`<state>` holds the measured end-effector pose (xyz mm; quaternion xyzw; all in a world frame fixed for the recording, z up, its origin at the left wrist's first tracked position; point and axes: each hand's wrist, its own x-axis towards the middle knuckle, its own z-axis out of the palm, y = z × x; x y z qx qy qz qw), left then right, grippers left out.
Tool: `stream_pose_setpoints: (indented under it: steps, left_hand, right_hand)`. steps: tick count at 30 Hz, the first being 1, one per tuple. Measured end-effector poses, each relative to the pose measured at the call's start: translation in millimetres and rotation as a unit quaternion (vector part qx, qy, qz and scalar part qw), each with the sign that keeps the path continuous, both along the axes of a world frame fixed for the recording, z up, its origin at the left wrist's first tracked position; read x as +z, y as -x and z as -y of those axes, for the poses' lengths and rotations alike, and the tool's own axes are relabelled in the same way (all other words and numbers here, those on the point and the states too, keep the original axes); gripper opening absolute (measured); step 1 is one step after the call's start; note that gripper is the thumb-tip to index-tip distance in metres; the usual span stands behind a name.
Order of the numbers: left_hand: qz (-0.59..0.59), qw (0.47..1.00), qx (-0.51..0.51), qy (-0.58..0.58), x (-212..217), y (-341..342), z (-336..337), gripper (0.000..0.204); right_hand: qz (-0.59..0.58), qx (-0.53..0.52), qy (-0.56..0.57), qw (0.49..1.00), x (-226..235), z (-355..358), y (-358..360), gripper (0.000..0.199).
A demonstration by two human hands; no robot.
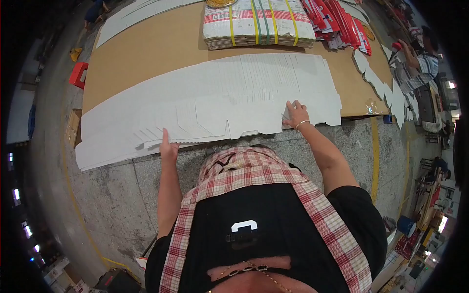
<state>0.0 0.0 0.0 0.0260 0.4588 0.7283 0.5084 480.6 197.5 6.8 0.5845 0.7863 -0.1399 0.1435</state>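
Observation:
A long row of overlapping white die-cut cardboard sheets (215,110) lies fanned across the table in front of me. At its near edge, left of centre, my left hand (169,147) grips the sheets, one finger stretched over the top and the others partly hidden at the edge. Further right, my right hand (297,115), with a bracelet at the wrist, is closed over the near edge of the same row, its fingers bent on the white surface. Slits and notches show along the sheets' near edge between my hands.
Behind the row stands a strapped bundle of flat cardboard (259,24) on the brown tabletop (161,53). Red-and-white printed pieces (337,22) lie to its right. Jagged white scraps (373,80) hang by the right edge. Another person (422,61) works at far right.

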Motion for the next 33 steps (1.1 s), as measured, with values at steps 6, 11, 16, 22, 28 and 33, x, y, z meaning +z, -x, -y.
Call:
stream_pose_setpoints:
  steps: [6,11,16,22,28,33]
  left_hand:
    - [-0.565,0.787,-0.088,0.230,-59,2,-13,0.054]
    - [-0.709,0.680,-0.141,0.123,83,-78,-57,0.064]
    - [-0.318,0.927,-0.104,0.171,-4,-1,-11,0.060]
    - [-0.214,0.938,-0.055,0.268,-9,-2,-20,0.052]
    - [-0.748,0.633,-0.146,0.134,83,-79,-54,0.073]
    - [-0.493,0.852,-0.080,0.156,18,-17,-28,0.042]
  right_hand:
    - [0.022,0.034,-0.030,0.999,-4,-18,-14,0.093]
    - [0.027,-0.004,-0.039,0.999,-2,-4,-24,0.091]
    - [0.012,0.009,-0.040,0.999,-6,-8,-17,0.092]
    - [0.014,0.004,-0.020,1.000,0,-4,-13,0.094]
    - [0.024,-0.003,-0.012,1.000,3,-3,-21,0.094]
    - [0.033,0.003,-0.026,0.999,-1,-5,-19,0.095]
